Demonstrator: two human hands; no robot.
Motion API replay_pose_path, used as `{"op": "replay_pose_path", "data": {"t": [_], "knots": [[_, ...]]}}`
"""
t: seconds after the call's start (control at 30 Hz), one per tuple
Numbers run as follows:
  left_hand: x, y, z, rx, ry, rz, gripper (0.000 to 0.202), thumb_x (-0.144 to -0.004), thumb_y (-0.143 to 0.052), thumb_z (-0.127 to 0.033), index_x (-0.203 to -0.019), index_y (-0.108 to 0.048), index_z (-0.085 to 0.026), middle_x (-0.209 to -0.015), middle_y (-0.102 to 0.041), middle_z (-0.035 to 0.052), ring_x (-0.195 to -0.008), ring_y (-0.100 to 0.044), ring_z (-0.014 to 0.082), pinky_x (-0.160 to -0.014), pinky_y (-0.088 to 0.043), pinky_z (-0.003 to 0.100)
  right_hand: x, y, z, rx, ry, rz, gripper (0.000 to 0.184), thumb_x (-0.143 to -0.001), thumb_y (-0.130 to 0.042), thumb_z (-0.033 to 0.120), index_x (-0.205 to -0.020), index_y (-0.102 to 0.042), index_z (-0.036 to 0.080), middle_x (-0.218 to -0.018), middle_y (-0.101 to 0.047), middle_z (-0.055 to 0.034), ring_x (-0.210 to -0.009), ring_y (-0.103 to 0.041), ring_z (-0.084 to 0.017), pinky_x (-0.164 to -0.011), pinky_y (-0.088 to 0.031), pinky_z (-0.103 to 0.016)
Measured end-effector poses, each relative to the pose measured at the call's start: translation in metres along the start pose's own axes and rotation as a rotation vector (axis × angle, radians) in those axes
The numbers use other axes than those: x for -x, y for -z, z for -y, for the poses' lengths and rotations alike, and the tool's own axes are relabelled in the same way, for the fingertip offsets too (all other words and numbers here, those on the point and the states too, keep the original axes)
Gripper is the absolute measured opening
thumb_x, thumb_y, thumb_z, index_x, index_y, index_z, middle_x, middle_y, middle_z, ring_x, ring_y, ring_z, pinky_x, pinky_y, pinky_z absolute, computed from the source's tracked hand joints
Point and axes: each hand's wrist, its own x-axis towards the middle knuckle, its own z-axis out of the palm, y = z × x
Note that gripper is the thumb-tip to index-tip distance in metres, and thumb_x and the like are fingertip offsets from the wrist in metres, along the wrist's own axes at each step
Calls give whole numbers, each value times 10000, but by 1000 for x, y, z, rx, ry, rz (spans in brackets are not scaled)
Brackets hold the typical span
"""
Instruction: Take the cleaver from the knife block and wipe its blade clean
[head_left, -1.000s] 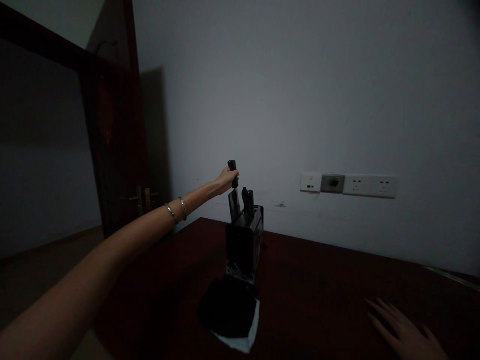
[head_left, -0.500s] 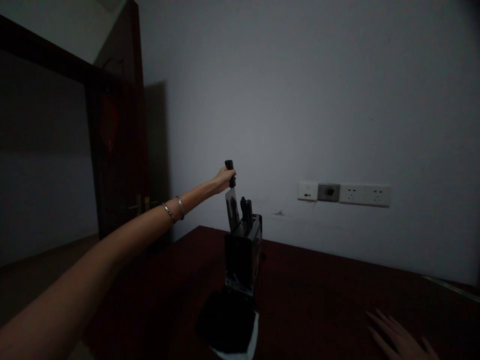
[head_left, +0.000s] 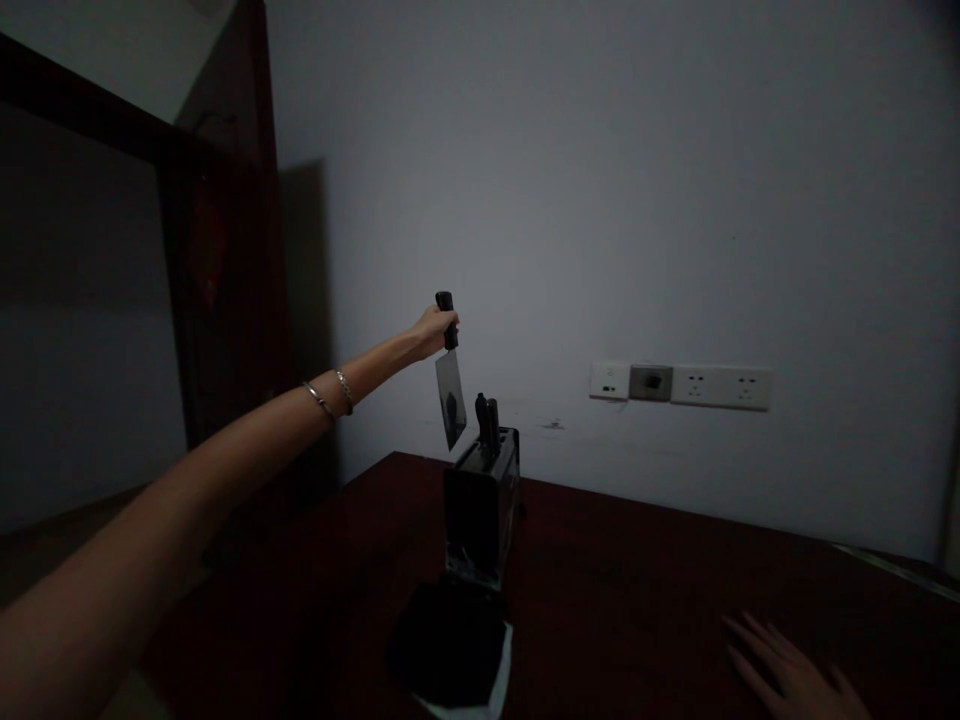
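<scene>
My left hand (head_left: 435,331) is closed round the black handle of a cleaver (head_left: 451,398), whose wide blade points down. The blade tip hangs just above and to the left of a black knife block (head_left: 471,515), apart from its slots. Two black handles (head_left: 487,420) stick up from the top of the block. Low on the right, my right hand (head_left: 791,672) lies with spread fingers over the dark red table (head_left: 630,580), holding nothing. Its wrist is cut off by the frame's bottom edge.
In front of the block lies a black item with a pale edge (head_left: 454,650). A row of wall sockets (head_left: 679,385) runs along the wall behind. At the left stands a dark door (head_left: 240,270). A thin strip (head_left: 896,572) lies at the table's right back edge.
My left hand has lifted the cleaver up and slightly left, so its blade has come out of the knife block. My right hand still rests at the lower right.
</scene>
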Motion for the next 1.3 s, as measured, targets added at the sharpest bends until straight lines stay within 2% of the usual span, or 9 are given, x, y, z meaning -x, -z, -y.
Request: {"op": "replay_pose_path", "data": {"t": [0.07,0.17,0.3,0.43,0.57,0.83,0.97,1.13,1.3], "knots": [[0,3,-12,11,-18,7,22,-835,-524,-130,-827,-527,-109,-718,-514,2,-592,-491,82,-551,-430,220,0,4,1,16,19,15,460,-651,-404,434,-1024,-660,351,-1261,-554,-37,-1223,-406,-363,-980,-222,-652],[3,7,-31,35,-38,45,154,-768,-486,9,-694,-468,-125,-614,-455,5,-574,-463,88,-568,-398,228,1,16,8,81,18,84,493,-663,-396,391,-1086,-643,332,-1309,-497,-38,-1246,-371,-356,-987,-184,-662],[17,10,-57,69,-39,128,163,-749,-446,25,-675,-449,-120,-639,-458,31,-644,-491,116,-622,-401,255,1,30,19,114,-4,167,511,-703,-364,355,-1142,-615,285,-1352,-432,-55,-1276,-324,-337,-988,-181,-657],[40,8,-76,108,-14,228,131,-763,-409,16,-718,-450,-101,-678,-440,27,-717,-514,129,-678,-405,276,-1,26,21,16,-106,104,538,-777,-310,438,-1210,-561,242,-1355,-437,-78,-1275,-344,-310,-998,-222,-619],[64,-4,-79,158,26,309,123,-757,-404,6,-715,-435,-106,-685,-441,19,-700,-507,114,-696,-402,276,-1,21,21,-42,-148,70,580,-797,-298,502,-1265,-503,227,-1383,-404,-82,-1293,-320,-297,-1016,-198,-608],[125,-52,-40,347,-67,370,146,-676,-502,5,-747,-456,-113,-686,-476,16,-639,-477,95,-682,-384,259,1,51,40,-136,-217,134,572,-790,-348,502,-1257,-505,210,-1392,-397,-100,-1313,-281,-294,-1044,-110,-597],[158,-78,-12,401,-7,361,165,-680,-542,-32,-808,-472,-110,-719,-486,15,-658,-490,101,-648,-360,249,-3,79,47,-546,-336,65,504,-691,-512,447,-1095,-619,165,-1309,-492,-154,-1274,-340,-346,-1043,-105,-597],[186,-110,25,463,51,393,174,-680,-576,-86,-823,-480,-113,-725,-486,12,-673,-479,102,-644,-340,242,-15,129,47,-764,-362,17,418,-699,-540,378,-1020,-639,129,-1190,-588,-169,-1150,-506,-285,-991,-354,-411],[207,-139,55,374,-71,374,164,-706,-576,-171,-834,-483,-128,-792,-491,8,-738,-468,111,-721,-352,256,-17,181,68,-1043,-429,73,358,-781,-477,363,-1031,-590,133,-973,-677,-148,-828,-664,-221,-649,-531,-327]]}}
